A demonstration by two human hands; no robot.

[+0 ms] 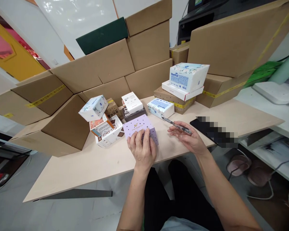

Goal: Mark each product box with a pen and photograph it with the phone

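Observation:
My left hand (143,150) lies over the front of a small purple box (136,123), its fingers curled against the top and near side. The box stands on the table with dark specks and a gold logo on it. A pen (174,124) is held in my right hand (191,139), pinched between thumb and fingers, its tip pointing left toward a tissue pack (160,107). Right behind the purple box is a dark box (134,114) with a white box (132,102) on top. My left palm and the covered part of the purple box are hidden.
On the left, another tissue pack (93,108) tops an orange-and-white carton (101,126) and a white snack box (110,133). Tall cardboard boxes (106,64) wall the back. A stacked tissue pack (189,77) stands at right. A dark, partly pixelated object (201,128) lies beside my right hand.

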